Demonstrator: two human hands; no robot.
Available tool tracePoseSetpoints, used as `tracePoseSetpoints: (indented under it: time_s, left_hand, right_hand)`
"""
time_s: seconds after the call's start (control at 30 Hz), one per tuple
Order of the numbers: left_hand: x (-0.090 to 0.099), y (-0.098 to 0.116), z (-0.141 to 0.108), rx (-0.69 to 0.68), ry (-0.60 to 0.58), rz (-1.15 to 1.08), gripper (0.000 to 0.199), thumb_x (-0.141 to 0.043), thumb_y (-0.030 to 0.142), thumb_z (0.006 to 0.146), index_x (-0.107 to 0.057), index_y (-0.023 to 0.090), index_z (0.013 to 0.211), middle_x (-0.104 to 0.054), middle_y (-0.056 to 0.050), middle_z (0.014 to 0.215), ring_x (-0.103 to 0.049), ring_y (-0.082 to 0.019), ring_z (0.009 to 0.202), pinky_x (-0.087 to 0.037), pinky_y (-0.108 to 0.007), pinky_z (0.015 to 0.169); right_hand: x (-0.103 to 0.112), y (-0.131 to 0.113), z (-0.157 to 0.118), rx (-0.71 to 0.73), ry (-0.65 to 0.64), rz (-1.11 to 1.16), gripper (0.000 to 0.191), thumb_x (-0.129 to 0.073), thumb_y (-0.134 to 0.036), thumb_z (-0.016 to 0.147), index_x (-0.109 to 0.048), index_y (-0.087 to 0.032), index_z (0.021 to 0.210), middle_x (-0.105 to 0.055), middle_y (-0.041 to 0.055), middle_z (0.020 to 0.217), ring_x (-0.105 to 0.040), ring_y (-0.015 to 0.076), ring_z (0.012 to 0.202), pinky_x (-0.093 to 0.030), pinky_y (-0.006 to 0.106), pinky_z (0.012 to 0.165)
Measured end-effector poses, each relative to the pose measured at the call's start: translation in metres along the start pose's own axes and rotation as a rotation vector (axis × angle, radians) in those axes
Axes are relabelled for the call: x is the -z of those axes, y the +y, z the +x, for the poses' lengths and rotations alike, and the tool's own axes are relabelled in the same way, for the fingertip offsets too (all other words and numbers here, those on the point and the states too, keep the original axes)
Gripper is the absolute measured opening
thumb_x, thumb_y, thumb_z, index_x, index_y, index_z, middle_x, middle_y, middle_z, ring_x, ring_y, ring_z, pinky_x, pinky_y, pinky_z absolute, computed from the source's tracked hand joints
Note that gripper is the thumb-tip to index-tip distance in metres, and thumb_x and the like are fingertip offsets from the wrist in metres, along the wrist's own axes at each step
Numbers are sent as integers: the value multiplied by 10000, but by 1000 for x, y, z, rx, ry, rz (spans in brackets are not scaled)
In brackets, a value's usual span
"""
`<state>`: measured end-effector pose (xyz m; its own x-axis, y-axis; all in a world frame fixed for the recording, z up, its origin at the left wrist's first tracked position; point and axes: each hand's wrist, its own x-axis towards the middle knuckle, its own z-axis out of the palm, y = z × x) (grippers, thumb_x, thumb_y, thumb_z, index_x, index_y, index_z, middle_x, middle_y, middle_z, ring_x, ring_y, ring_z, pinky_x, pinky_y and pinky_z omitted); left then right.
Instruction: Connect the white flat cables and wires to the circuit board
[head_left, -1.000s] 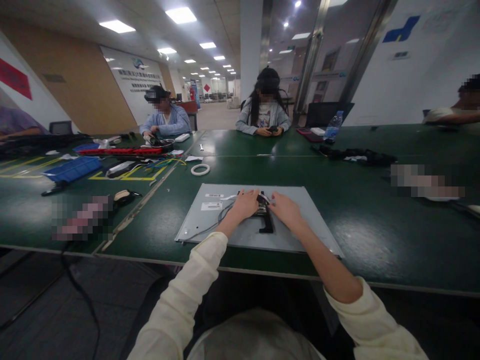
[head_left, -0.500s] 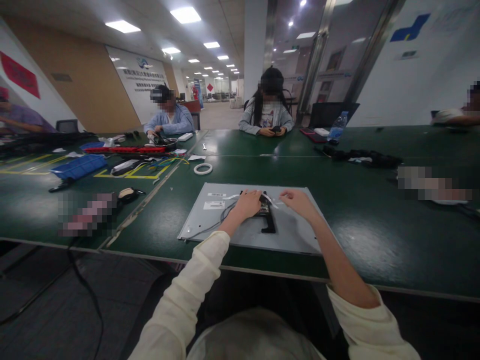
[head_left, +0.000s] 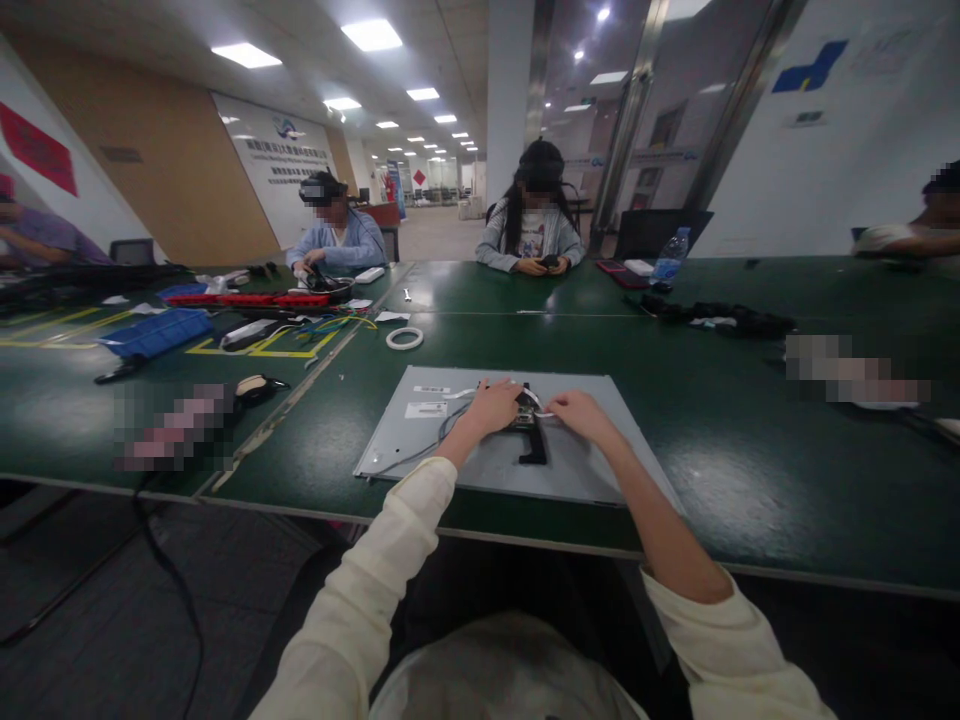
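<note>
A flat grey panel (head_left: 427,450) with white labels lies on the table in front of me. On its middle sits a black bracket (head_left: 535,445) that carries a small circuit board (head_left: 526,413). My left hand (head_left: 495,405) is closed over the upper left part of this bracket, its thumb hidden. A white ribbon cable (head_left: 534,397) arches up from the board toward the right. Its right end is pinched between the fingertips of my right hand (head_left: 581,412), just above the panel. Grey wires (head_left: 446,428) run from under my left hand to the panel's left edge.
Beyond the panel lie a white tape roll (head_left: 405,338) and a small wrench (head_left: 408,295). A blue tray (head_left: 157,332) and a computer mouse (head_left: 259,388) are on the left. A water bottle (head_left: 670,257) stands at the far right. Two people sit across the table.
My right hand has moved left and its fingertips now meet the end of the ribbon cable. My left hand stays over the bracket.
</note>
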<state>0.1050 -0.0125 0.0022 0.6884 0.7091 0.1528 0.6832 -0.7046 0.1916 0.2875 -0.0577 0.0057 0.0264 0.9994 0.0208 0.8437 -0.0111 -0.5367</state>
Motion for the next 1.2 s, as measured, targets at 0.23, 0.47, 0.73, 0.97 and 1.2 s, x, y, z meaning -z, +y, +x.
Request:
tracePoseSetpoints:
  time_s: [0.23, 0.47, 0.73, 0.97, 1.2]
  left_hand:
    - [24, 10, -4, 17, 288, -212, 441, -344, 99, 794, -463, 160, 1215, -494, -76, 1277, -400, -157, 1213, -253, -372, 1053]
    - [42, 30, -31, 173, 240, -511, 315, -433, 429, 821, -575, 160, 902, -628, -33, 739, -585, -140, 692, -458, -249, 662]
    - [20, 28, -47, 214, 163, -1006, 300, -534, 253, 750, -480, 159, 1030, -547, 46, 593, -508, -68, 481, -413, -173, 494]
    - [9, 26, -60, 276, 270, -958, 182, -490, 234, 769, -523, 163, 934, -546, 43, 612, -518, -70, 490, -411, -178, 504]
    - [6, 37, -65, 251, 260, -779, 177, -454, 179, 767, -557, 177, 911, -575, 33, 653, -545, -80, 540, -420, -183, 548]
  right_hand:
    - [7, -15, -7, 98, -63, 351, 338, -449, -386, 769, -668, -135, 830, -424, -30, 511, -367, 87, 490, -257, 217, 494]
    - [9, -32, -19, 262, -199, 690, 418, -500, -465, 782, -535, -162, 1069, -382, -49, 580, -339, 73, 515, -242, 202, 471]
    - [9, -37, -23, 333, -254, 681, 409, -507, -443, 793, -516, -159, 1087, -424, -47, 586, -384, 74, 527, -280, 196, 481]
    - [16, -31, -23, 318, -344, 496, 380, -521, -408, 766, -566, -132, 1023, -508, -24, 599, -483, 98, 570, -369, 216, 547]
    - [15, -21, -31, 318, -274, 378, 320, -487, -330, 763, -598, -134, 990, -539, -21, 591, -496, 104, 557, -379, 222, 568]
